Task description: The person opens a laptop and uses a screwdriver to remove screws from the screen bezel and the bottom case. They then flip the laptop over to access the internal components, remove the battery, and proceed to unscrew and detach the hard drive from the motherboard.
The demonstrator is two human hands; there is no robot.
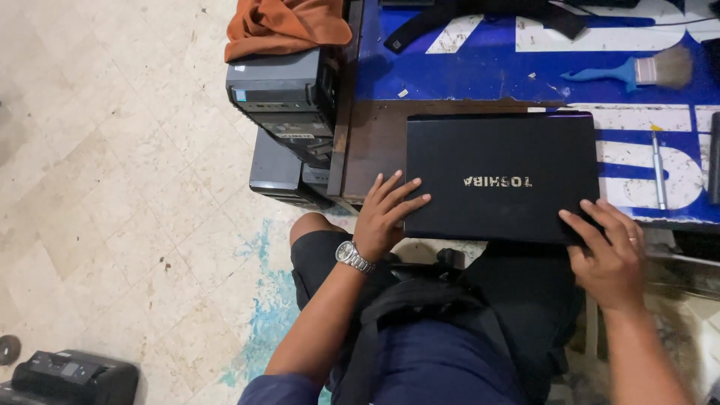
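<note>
Sitting with a closed black laptop (501, 176) right in front, both hands on its near edge. Left hand (381, 221), wristwatch (351, 256) on it, has its fingers spread flat over the near left corner of the lid, not gripping anything. Right hand (611, 251) rests on the near right corner, fingers loosely apart and curled over the edge; can't tell if the fingertips hook underneath. The laptop lies flat on the blue-and-white worktable (480, 71), overhanging the near edge a bit, lid shut. Looks to me like the step is squaring it up; getting it open would call for a thumb under the front lip.

Just beyond the right fingertips lies a thin metal tool (658, 169), further out a blue brush (634, 71). Past the left fingers, desktop towers (289, 101) stand on the floor with an orange cloth (285, 26) on top. No containers that I can see.
</note>
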